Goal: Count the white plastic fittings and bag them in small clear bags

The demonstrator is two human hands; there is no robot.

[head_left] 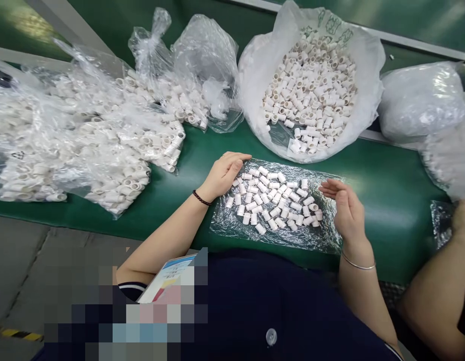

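On worktop (396,215): white tubes (273,185) atop clear plastic (232,223)
L hand (225,175): open, at plastic's edge
R hand (347,208): wide, empty, opp side
Tubes rn: prob corralling
Tubes next: needs hands cupped inward imo

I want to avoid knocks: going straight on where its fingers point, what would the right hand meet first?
Probably the white tubular piece at the spread's upper right, or one beside it; the right hand points left toward them. Its height is unclear.
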